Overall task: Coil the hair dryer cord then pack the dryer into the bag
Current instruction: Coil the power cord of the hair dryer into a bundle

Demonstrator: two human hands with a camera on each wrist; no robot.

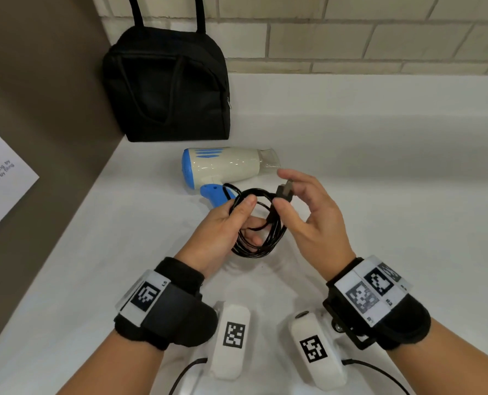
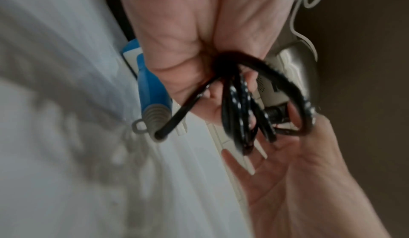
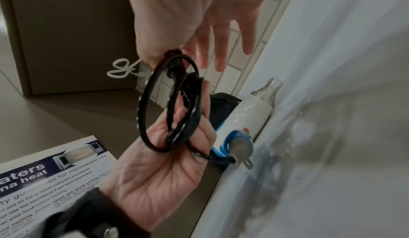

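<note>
A cream and blue hair dryer [image 1: 223,166] lies on its side on the white counter [image 1: 379,166], nozzle to the right. Its black cord [image 1: 261,226] is wound into several loops just in front of it. My left hand [image 1: 231,223] holds the coil [image 3: 175,105], thumb on top and fingers through the loops. My right hand [image 1: 302,206] pinches the plug [image 1: 284,192] at the cord's end between thumb and forefinger, its other fingers spread. The black bag [image 1: 167,84] stands upright at the back left, against the wall.
A brown side wall [image 1: 37,81] with a printed notice [image 1: 0,178] bounds the counter on the left. Tiled wall [image 1: 351,32] runs behind. Two white devices with black-and-white markers [image 1: 231,334] sit near the front edge, cables trailing.
</note>
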